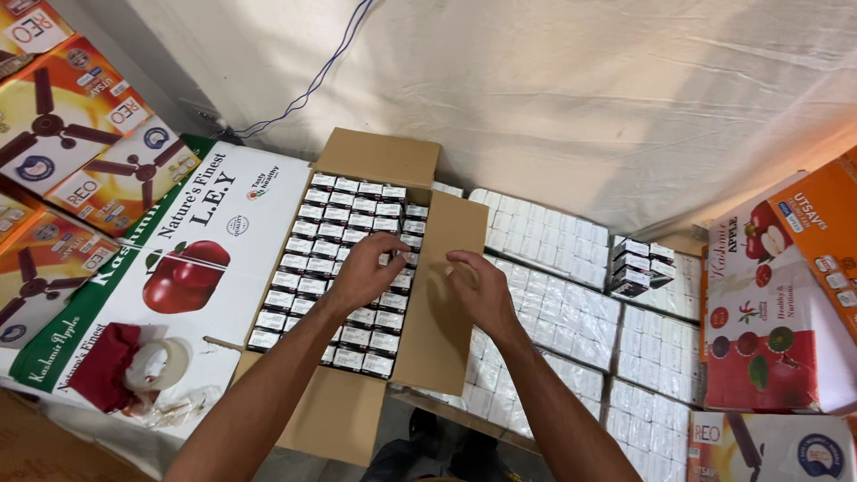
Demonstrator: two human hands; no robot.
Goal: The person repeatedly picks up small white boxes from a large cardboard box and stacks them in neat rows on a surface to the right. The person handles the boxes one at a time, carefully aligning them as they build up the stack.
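In the middle of the frame an open brown cardboard box (357, 295) is packed with rows of small black-and-white cartons (344, 223). The left hand (366, 272) rests on the cartons near the box's right edge, fingers curled down onto one of them; whether it grips that carton I cannot tell. The right hand (482, 290) hovers just beside it over the box's right flap (446, 303), fingers loosely bent, holding nothing that shows.

To the right lie blocks of small white wrapped cartons (571, 312), with a short stack of black-and-white ones (638, 266) on top. At left, a flat white sheet of card with a red apple picture (178, 268) carries a roll of clear tape (165, 361) and a dark red cloth (103, 366). Orange boxes with ceiling-fan pictures (71, 125) fill the upper left; a white and red apple box (768, 312) stands at the right edge.
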